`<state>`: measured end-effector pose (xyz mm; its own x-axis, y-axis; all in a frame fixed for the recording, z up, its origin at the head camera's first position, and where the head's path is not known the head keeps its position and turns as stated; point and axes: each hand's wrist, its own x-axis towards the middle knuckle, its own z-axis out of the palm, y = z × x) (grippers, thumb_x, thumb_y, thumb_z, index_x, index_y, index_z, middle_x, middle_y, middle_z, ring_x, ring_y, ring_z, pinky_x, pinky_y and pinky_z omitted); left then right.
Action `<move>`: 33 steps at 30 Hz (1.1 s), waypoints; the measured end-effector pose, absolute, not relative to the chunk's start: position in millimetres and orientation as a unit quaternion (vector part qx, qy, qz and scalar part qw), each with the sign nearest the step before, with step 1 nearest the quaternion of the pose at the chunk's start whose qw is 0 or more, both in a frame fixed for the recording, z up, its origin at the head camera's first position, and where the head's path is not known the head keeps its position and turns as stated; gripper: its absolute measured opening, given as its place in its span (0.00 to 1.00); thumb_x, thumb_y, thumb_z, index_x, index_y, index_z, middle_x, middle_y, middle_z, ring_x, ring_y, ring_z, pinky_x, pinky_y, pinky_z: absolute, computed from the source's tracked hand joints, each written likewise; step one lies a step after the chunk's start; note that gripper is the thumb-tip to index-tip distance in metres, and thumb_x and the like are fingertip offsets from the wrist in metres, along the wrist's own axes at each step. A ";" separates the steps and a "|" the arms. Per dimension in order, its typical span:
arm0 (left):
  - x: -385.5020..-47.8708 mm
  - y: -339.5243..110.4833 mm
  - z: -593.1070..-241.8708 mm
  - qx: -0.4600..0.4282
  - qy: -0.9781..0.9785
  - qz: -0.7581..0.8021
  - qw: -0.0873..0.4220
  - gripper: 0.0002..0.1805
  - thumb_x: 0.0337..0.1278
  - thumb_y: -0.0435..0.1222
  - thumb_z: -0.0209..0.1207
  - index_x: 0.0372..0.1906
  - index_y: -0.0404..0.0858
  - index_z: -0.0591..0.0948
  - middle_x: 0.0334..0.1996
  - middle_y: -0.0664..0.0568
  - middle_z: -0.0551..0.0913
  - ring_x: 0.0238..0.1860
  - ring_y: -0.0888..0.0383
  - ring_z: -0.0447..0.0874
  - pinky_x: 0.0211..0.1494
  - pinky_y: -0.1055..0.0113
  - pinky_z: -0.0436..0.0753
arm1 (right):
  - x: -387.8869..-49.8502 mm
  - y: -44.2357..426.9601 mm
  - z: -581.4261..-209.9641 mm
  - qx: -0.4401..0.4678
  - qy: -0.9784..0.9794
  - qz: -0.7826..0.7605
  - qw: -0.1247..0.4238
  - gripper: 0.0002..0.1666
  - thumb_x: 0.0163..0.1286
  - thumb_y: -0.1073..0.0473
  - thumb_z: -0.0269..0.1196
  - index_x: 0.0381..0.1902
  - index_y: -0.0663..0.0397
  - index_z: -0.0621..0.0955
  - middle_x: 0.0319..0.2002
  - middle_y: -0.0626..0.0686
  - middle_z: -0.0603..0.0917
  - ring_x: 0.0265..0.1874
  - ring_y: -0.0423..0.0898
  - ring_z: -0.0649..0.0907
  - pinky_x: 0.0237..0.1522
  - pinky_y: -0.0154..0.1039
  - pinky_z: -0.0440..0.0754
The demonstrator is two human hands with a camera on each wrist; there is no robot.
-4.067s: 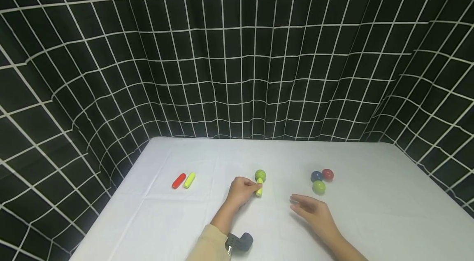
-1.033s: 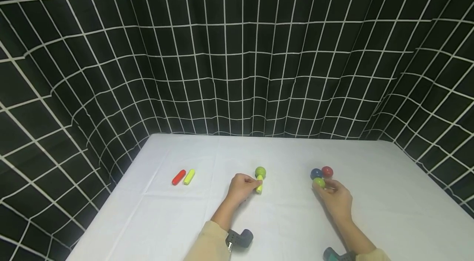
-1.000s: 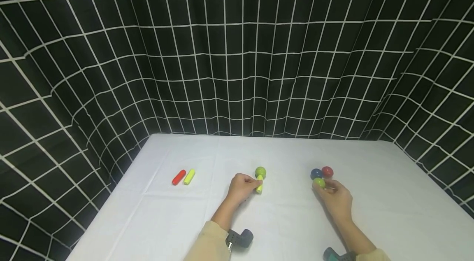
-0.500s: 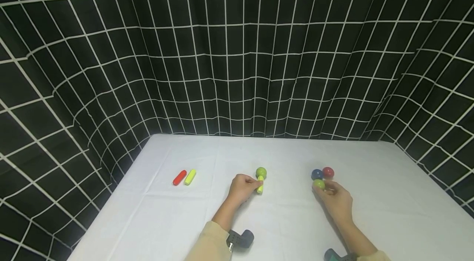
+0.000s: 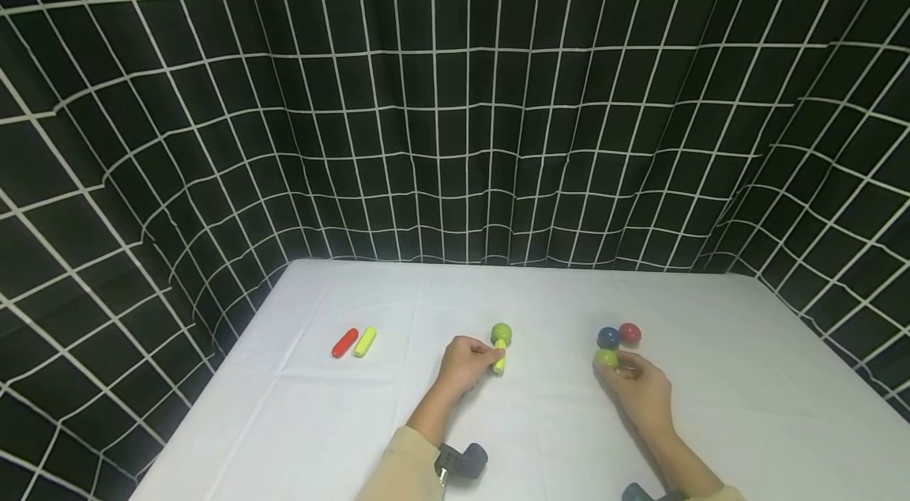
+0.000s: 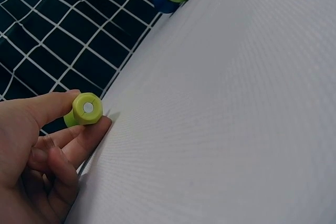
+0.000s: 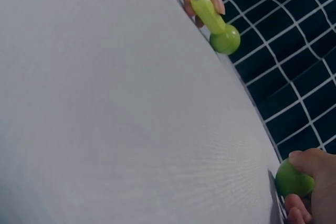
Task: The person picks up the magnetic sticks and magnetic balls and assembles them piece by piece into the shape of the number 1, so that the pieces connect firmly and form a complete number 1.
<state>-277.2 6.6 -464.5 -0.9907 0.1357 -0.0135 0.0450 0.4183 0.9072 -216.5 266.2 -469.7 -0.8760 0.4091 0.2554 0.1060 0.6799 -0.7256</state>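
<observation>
- Stick, yellow-green (image 7: 209,14): mid-desk, pinched in the grip of the left hand (image 5: 465,361); far end meeting a green ball (image 7: 226,39), a pair seemingly done.
- Second green ball (image 5: 607,359): right, pinched in the grip of the right hand (image 5: 647,394); no stick on it.
- Blue ball (image 5: 607,338), red ball (image 5: 629,334): just beyond, unpaired.
- Red stick (image 5: 345,343), second yellow-green stick (image 5: 366,342): left of desk (image 5: 284,438), lying loose; pairing these, presumably, left to do.

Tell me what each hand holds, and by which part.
The left hand pinches a yellow stick, about midway along; the right hand pinches a green ball by opposite sides.
</observation>
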 end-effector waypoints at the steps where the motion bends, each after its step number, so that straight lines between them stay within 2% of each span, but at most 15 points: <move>1: -276.9 6.7 -464.3 0.052 0.841 0.537 0.044 0.15 0.50 0.44 0.63 0.30 0.34 0.84 0.24 0.52 0.83 0.24 0.61 0.76 0.25 0.71 0.75 | -216.4 265.8 -470.0 -0.142 -0.894 0.373 0.203 0.29 0.59 0.50 0.66 0.50 0.68 0.76 0.28 0.62 0.85 0.23 0.42 0.81 0.23 0.29 0.75; 11: -279.3 5.8 -465.8 0.047 0.842 0.536 0.043 0.15 0.50 0.45 0.64 0.29 0.35 0.84 0.24 0.52 0.83 0.25 0.61 0.76 0.27 0.71 0.76 | -216.1 259.8 -468.1 -0.131 -0.892 0.384 0.197 0.28 0.58 0.52 0.67 0.50 0.66 0.76 0.30 0.62 0.85 0.25 0.43 0.81 0.25 0.29 0.75; 18: -274.8 5.8 -463.2 0.062 0.841 0.536 0.031 0.15 0.50 0.45 0.64 0.28 0.34 0.83 0.23 0.52 0.82 0.23 0.61 0.75 0.25 0.71 0.75 | -215.1 242.0 -465.6 -0.099 -0.886 0.413 0.187 0.24 0.56 0.54 0.69 0.47 0.63 0.79 0.27 0.58 0.85 0.22 0.36 0.79 0.26 0.28 0.76; 22: -276.2 6.4 -464.9 0.055 0.840 0.539 0.039 0.15 0.49 0.45 0.64 0.28 0.35 0.84 0.24 0.51 0.83 0.25 0.61 0.77 0.27 0.71 0.76 | -214.4 233.1 -464.6 -0.078 -0.877 0.437 0.185 0.24 0.55 0.56 0.70 0.45 0.65 0.79 0.24 0.57 0.84 0.19 0.34 0.77 0.24 0.28 0.76; 33: -276.9 6.2 -464.8 0.066 0.842 0.535 0.030 0.15 0.49 0.45 0.64 0.28 0.35 0.84 0.24 0.51 0.83 0.25 0.61 0.76 0.27 0.71 0.76 | -216.3 214.0 -464.1 -0.069 -0.880 0.448 0.141 0.27 0.54 0.53 0.70 0.46 0.64 0.79 0.23 0.54 0.84 0.19 0.37 0.77 0.23 0.29 0.75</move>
<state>-276.9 6.2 -464.8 -0.9894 0.1441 0.0202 0.0795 0.4193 0.9043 -216.3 214.0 -464.1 -0.9506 0.2474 0.1873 -0.0061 0.5885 -0.8085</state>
